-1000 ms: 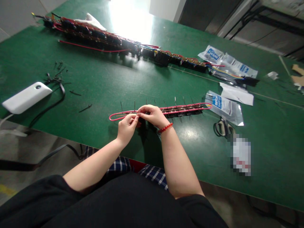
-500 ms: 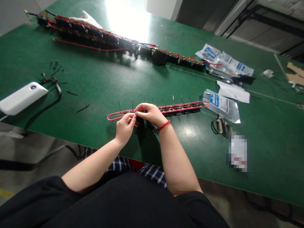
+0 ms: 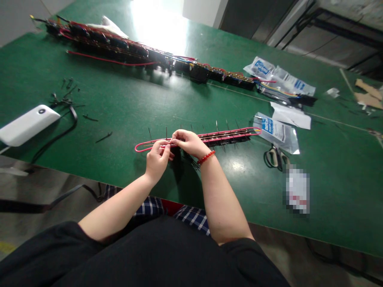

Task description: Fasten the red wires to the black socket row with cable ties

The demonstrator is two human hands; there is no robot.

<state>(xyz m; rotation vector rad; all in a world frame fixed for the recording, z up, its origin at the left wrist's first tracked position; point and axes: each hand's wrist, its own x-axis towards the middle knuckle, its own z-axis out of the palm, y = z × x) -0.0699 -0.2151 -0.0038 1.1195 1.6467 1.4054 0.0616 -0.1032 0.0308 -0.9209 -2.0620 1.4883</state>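
A long narrow black assembly (image 3: 226, 137) lies near the table's front, with a red wire (image 3: 146, 145) looped around it and thin black cable ties (image 3: 166, 133) sticking up along its length. My left hand (image 3: 157, 159) is closed in a pinch at the wire near the loop's left end; what lies between its fingertips is hidden. Just to the right, my right hand (image 3: 190, 144) bends over the assembly, thumb and forefinger pinched close to the left fingertips. A bunch of black ties (image 3: 194, 162) pokes out beneath the right palm.
Behind, a longer wired black assembly (image 3: 125, 47) stretches across the green table (image 3: 119, 95). Scissors (image 3: 277, 157), plastic bags (image 3: 277, 129) and a blurred packet (image 3: 297, 189) lie at right. A white device (image 3: 28, 124) and loose tie pieces (image 3: 67, 99) are at left.
The left fingers have shifted slightly and their tips look a little apart from the right ones. The view has turned slightly; the assembly stays in place.
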